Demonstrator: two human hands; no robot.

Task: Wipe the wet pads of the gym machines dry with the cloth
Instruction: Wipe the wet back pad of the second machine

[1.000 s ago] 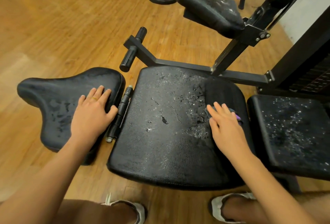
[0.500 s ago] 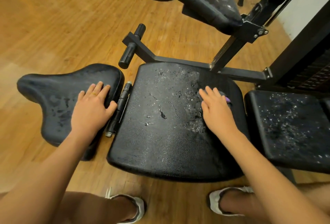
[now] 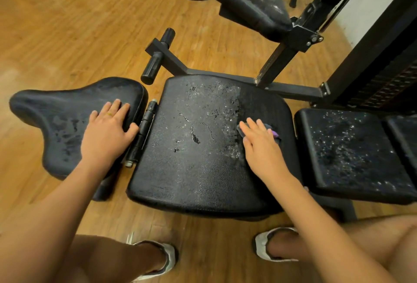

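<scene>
Cloth under flat right hand on centre pad

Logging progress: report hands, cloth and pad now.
Left hand flat on side pad. Right hand presses cloth on middle pad; droplets beside it. Nothing blocking.

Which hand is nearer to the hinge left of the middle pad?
Left. The left hand rests just left of the hinge; the right hand presses the cloth far to its right.

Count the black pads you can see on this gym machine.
4: the left pad under the left hand, the middle pad under the cloth, the right pad, and the raised pad behind. More may be cut off at the right.
</scene>
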